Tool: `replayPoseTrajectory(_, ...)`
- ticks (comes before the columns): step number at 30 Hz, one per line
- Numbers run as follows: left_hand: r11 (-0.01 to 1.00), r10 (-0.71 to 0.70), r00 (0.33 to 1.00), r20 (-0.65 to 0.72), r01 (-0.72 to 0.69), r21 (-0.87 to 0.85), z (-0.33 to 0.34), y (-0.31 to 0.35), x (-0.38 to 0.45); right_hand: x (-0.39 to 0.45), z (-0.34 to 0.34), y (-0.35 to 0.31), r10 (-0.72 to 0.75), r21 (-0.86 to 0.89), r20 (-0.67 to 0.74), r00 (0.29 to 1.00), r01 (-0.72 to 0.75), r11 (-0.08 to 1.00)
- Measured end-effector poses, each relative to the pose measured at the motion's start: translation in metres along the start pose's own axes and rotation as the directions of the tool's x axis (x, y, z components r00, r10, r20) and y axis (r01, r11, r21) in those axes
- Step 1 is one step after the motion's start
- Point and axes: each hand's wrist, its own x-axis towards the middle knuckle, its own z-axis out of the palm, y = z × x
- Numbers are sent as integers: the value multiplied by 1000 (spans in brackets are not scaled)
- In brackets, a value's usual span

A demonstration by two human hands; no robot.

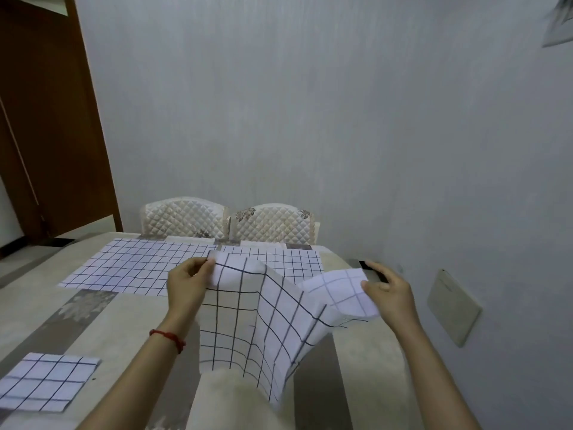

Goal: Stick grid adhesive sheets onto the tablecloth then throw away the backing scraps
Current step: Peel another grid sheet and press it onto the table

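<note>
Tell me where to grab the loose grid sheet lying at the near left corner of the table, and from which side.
Take the spare grid sheet by its near right corner, coming from the table's near edge. It lies flat on the tablecloth, so a corner must be lifted first, probably by pinching. Both hands are busy: the left hand and right hand pinch the held sheet.

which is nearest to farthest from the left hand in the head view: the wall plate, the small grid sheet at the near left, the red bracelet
1. red bracelet, on that hand's own wrist
2. small grid sheet, near-left on the tablecloth
3. wall plate, far right on the wall
</note>
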Motion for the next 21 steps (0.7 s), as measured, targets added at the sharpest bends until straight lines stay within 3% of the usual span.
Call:
replayPoseTrajectory(4,998,-26,996,-85,30,50,-20,-7,12,7,-11,5,6,-40,-18,1000,-7,999)
replayPoseTrajectory(10,995,-41,988,-148,54,85,-28,-7,20,17,-21,9,71,-88,145,987,-59,994)
replayPoseTrajectory(18,990,-33,984,-178,57,133,-27,-14,44,40,-21,15,-128,-401,-38,991,102,910)
replayPoseTrajectory(21,980,-42,985,-166,73,183,-20,-28,57,63,-15,23,-139,-469,-17,990,115,876)
